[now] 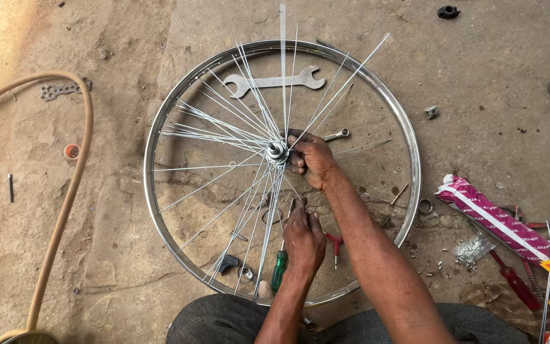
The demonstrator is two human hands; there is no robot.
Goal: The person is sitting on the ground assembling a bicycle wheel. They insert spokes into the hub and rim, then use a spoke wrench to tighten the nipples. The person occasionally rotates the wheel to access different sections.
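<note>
the shiny round metal bicycle rim [160, 121] lay flat on the dusty concrete floor [491, 70]. the right hand [311, 159] was closed around the small silver hub [277, 151] at its centre. the left hand [303, 239] pinched thin steel spokes [224, 127] near a green-handled screwdriver [279, 269]. a flat double-ended steel spanner [274, 81] lay inside the rim.

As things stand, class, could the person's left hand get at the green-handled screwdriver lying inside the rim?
Probably yes. The left hand sits right beside the green-handled screwdriver, and only loose spokes cross above it, with gaps between them.
</note>
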